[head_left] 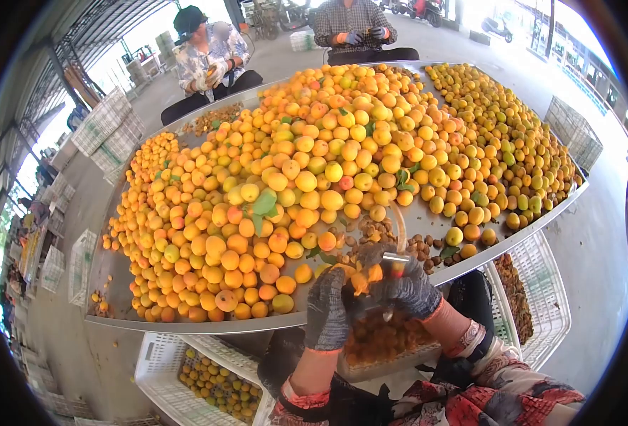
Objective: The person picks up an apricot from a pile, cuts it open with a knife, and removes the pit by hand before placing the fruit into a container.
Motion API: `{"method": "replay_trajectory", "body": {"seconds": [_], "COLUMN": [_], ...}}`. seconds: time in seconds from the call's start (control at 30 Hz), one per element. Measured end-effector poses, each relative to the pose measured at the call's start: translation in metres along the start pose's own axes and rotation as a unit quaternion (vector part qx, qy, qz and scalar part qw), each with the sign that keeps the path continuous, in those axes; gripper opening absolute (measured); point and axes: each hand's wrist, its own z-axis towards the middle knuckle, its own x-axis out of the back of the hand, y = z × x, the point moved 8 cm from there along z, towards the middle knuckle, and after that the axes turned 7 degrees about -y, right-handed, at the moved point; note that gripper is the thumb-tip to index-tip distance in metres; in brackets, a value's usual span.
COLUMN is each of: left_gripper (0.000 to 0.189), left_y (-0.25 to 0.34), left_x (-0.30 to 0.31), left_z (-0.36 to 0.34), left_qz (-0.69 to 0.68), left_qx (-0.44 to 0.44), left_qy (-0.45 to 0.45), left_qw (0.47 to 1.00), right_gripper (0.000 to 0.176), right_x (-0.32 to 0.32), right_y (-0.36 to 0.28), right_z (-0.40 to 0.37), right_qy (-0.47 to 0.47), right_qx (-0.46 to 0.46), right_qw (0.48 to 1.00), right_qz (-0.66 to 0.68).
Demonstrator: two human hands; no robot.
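Patterned red, black and cream sleeves (498, 390) lie nearest, bunched along the forearms that lead up to the grip. The left hand (326, 309), in a grey knitted glove with an orange cuff, has its fingers and thumb together on a torn-open apricot (360, 277), its orange flesh showing in the gap between the two hands. The right hand (412, 290), gloved alike, curls against the fruit's other side; a shiny metal band (397, 258) lies across its fingers, and I cannot tell whether those fingers clamp the fruit or the metal. A thin curved translucent strip (400, 228) rises just beyond the band.

Directly below the grip, a container of orange fruit pieces (388, 337) is partly hidden by the arms. Left and below stands a white plastic crate with greenish-yellow apricots (221, 387); to the right, another white crate (552, 298) holds brownish pieces. Just past the fingers, brown pits (378, 231) lie on the metal tray (221, 326), with heaped apricots (314, 156) beyond. Across the heap sit two gloved co-workers.
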Motion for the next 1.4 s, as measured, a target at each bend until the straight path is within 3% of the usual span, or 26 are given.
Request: {"method": "replay_trajectory", "body": {"seconds": [0.03,0.1,0.2,0.23,0.3,0.37,0.4,0.47,0.6,0.67,0.7,0.73,0.77,0.8,0.87,0.9,0.97,1.0,1.03,1.07,1.1,1.2,1.27,1.33,1.4], "left_gripper": [0.028,0.032,0.032,0.032,0.034,0.032,0.03,0.029,0.029,0.03,0.031,0.031,0.032,0.033,0.033,0.034,0.034,0.035,0.035,0.032,0.03,0.035,0.035,0.036,0.031], "left_y": [0.006,-0.005,0.019,0.022,0.022,0.024,0.026,0.029,0.021,0.013,0.012,0.013,0.018,0.021,0.02,0.018,0.018,0.016,0.004,-0.002,-0.003,-0.003,0.004,0.016,0.019], "left_x": [-0.001,-0.013,-0.022,-0.025,-0.032,-0.031,-0.029,-0.026,-0.021,-0.018,-0.018,-0.019,-0.018,-0.018,-0.018,-0.017,-0.018,-0.021,-0.02,-0.012,-0.009,-0.013,-0.013,-0.013,-0.021], "left_z": [0.002,0.0,-0.001,-0.001,0.0,0.005,0.007,0.009,0.013,0.014,0.015,0.015,0.015,0.016,0.016,0.016,0.019,0.021,0.02,0.021,0.021,0.02,0.02,0.02,0.019], "left_qz": [0.0,-0.213,-0.153,-0.152,-0.328,-0.337,-0.347,-0.352,-0.383,-0.4,-0.416,-0.416,-0.405,-0.393,-0.393,-0.393,-0.427,-0.461,-0.46,-0.345,-0.223,-0.286,-0.274,-0.262,-0.391], "left_qx": [-0.002,0.164,0.149,0.15,0.161,0.135,0.111,0.124,0.113,0.113,0.112,0.112,0.103,0.094,0.098,0.102,0.096,0.091,0.091,0.041,-0.011,0.024,0.028,0.032,0.088], "left_qy": [0.001,-0.01,-0.019,-0.019,0.002,0.017,0.031,0.043,0.066,0.06,0.055,0.055,0.057,0.059,0.074,0.09,0.068,0.047,0.046,0.038,0.029,0.062,0.062,0.063,0.053], "left_qw": [1.0,0.963,0.977,0.977,0.931,0.932,0.931,0.927,0.914,0.908,0.901,0.901,0.907,0.913,0.911,0.91,0.897,0.882,0.882,0.937,0.974,0.956,0.959,0.962,0.915], "right_gripper": [0.039,0.04,0.039,0.04,0.04,0.041,0.041,0.049,0.05,0.048,0.048,0.044,0.04,0.04,0.036,0.036,0.037,0.037,0.037,0.038,0.038,0.038,0.035,0.028,0.023], "right_x": [-0.006,-0.008,0.002,-0.001,-0.008,-0.01,-0.01,0.007,0.024,0.034,0.044,0.055,0.063,0.069,0.064,0.06,0.062,0.06,0.054,0.047,0.061,0.068,0.026,0.022,0.023], "right_y": [-0.01,-0.018,-0.016,-0.023,-0.031,-0.039,-0.038,-0.027,-0.021,-0.024,-0.017,-0.005,0.004,-0.003,-0.014,-0.018,-0.019,-0.022,-0.03,-0.035,-0.02,-0.005,-0.027,-0.031,-0.027], "right_z": [0.002,0.003,0.007,0.009,0.011,0.012,0.01,0.006,-0.005,-0.007,-0.01,-0.012,-0.014,-0.018,-0.021,-0.021,-0.024,-0.026,-0.025,-0.025,-0.028,-0.03,-0.033,-0.034,-0.033], "right_qy": [0.016,0.029,0.044,0.028,0.01,0.034,0.034,0.09,0.124,0.11,0.11,0.107,0.099,0.098,0.093,0.092,0.143,0.142,0.107,0.071,0.072,0.062,0.203,0.197,0.19], "right_qx": [0.015,0.03,0.009,0.063,0.119,0.144,0.144,0.06,0.014,0.09,0.091,0.092,0.09,0.09,-0.106,-0.106,-0.101,-0.1,-0.083,-0.064,-0.064,0.004,-0.158,-0.154,-0.149], "right_qw": [0.998,0.992,0.977,0.957,0.93,0.905,0.906,0.948,0.97,0.879,0.879,0.955,0.989,0.989,0.945,0.945,0.98,0.981,0.97,0.946,0.946,0.917,0.942,0.943,0.943], "right_qz": [-0.058,-0.116,-0.208,-0.28,-0.349,-0.399,-0.397,-0.298,-0.207,-0.455,-0.455,-0.263,-0.059,-0.059,-0.296,-0.296,-0.091,-0.091,-0.201,-0.309,-0.308,-0.394,-0.216,-0.222,-0.227]}}
